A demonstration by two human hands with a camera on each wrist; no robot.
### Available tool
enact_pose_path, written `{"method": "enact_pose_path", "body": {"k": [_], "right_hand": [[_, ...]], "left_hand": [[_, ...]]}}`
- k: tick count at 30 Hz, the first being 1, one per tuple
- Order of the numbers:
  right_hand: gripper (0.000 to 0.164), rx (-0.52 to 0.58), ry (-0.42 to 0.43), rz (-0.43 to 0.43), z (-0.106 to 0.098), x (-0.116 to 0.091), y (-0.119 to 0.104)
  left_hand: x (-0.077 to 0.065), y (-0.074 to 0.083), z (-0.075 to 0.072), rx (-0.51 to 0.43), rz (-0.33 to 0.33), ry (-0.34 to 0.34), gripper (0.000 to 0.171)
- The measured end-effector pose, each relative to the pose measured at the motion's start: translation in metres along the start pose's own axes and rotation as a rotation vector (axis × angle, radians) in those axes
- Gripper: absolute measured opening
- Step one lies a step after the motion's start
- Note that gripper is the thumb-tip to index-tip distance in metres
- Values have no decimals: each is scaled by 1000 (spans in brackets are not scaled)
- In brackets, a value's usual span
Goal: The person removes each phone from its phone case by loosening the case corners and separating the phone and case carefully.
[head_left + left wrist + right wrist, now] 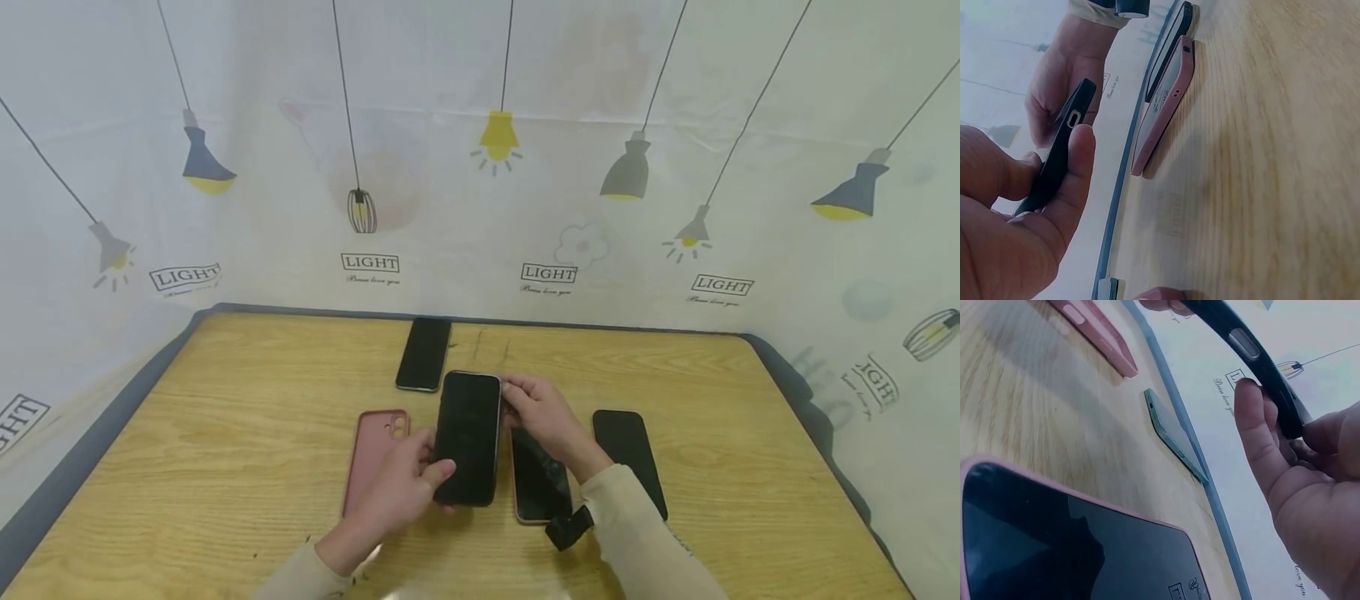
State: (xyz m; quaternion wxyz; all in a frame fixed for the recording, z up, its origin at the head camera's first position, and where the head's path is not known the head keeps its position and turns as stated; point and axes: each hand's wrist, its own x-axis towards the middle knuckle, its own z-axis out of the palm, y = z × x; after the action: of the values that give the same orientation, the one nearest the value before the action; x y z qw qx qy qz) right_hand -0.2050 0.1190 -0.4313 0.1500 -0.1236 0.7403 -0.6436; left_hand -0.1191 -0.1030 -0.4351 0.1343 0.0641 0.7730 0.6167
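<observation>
Both hands hold up a smartphone [468, 437], its dark screen facing the head camera and a dark case along its edges. The left hand [393, 483] grips the lower left side, thumb over the front. In the left wrist view, a port cutout shows in the case's end [1074, 119]. At the upper right corner, the right hand [543, 417] pinches the phone between thumb and fingers. In the right wrist view, the case's side [1260, 362] has a long cutout. Whether the case is fully seated cannot be told. Under the right hand lies a pink-cased phone [536, 487].
A pink phone case [367, 458] lies beside the left hand, partly covered by it. Another dark phone [424, 354] lies near the table's back edge. A black phone or case [630, 454] lies right of the right forearm. A printed curtain [450, 208] surrounds the wooden table [247, 400].
</observation>
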Motion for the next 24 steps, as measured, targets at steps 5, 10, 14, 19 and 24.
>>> {"method": "enact_pose_path", "body": {"k": [5, 10, 14, 19, 24], "right_hand": [[32, 12, 22, -3, 3, 1, 0], [35, 15, 23, -3, 4, 0, -1], [36, 4, 11, -14, 6, -1, -1], [35, 0, -10, -30, 9, -2, 1], [34, -28, -30, -34, 12, -4, 0]], "left_hand": [[3, -1, -2, -15, -4, 7, 15], [6, 1, -3, -26, -9, 15, 16], [7, 2, -4, -26, -18, 25, 16], [7, 4, -5, -41, -16, 52, 14], [8, 5, -3, -68, 2, 108, 13]]}}
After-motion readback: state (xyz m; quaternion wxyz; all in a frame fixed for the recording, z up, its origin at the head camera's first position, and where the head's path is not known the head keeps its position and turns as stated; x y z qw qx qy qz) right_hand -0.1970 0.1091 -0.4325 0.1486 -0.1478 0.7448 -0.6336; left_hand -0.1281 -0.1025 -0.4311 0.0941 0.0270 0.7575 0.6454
